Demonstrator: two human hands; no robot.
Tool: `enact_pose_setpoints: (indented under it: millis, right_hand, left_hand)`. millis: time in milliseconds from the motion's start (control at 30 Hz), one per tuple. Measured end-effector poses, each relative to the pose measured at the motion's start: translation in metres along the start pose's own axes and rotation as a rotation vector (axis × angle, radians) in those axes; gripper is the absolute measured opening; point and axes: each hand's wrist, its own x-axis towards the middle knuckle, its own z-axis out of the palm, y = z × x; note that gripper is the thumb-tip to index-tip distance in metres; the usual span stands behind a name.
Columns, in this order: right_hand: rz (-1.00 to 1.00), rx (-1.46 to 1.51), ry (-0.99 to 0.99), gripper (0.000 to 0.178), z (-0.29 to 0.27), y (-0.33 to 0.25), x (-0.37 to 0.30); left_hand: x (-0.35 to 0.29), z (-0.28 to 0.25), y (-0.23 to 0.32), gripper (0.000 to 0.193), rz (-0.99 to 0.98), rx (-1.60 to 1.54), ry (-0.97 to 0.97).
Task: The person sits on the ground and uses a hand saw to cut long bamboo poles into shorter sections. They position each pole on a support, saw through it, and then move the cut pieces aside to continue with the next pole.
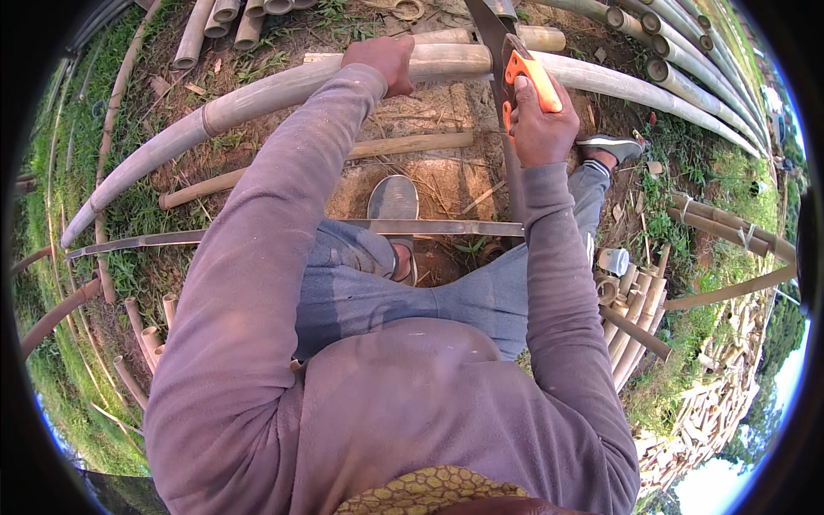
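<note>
the bamboo pole [257, 94] spans the upper frame; the saw [488, 26], upper right of centre, lies across it. the left grip [384, 64] is curled over the pole; the right grip [545, 127] is closed around the orange handle [538, 80]. expected handling: pole stiff, fairly light, liable to roll; blade thin, flexible. hold the pole clear of the blade, the saw by its handle.

You have bright outdoor daylight, with the sky [717, 487] burnt out to white at the lower right. Sunlight warms the ground [446, 182] ahead of you, with darker shade nearer to you. Your sleeve [253, 240] looks slightly hazy. Fisheye distortion curves the bamboo pole [148, 163], and blue fringing edges the black circular border.
</note>
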Motion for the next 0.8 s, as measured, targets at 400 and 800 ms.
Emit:
enact_pose_setpoints:
  millis: [400,800]
  right_hand:
    - [0.021,-0.023,0.092,0.044,-0.054,-0.012,-0.133]
    - [0.092,-0.104,0.022,0.049,-0.101,-0.022,-0.202]
  left_hand:
    - [0.007,0.004,-0.007,0.059,-0.014,-0.008,-0.064]
    - [0.006,-0.008,-0.008,0.062,-0.033,0.049,-0.131]
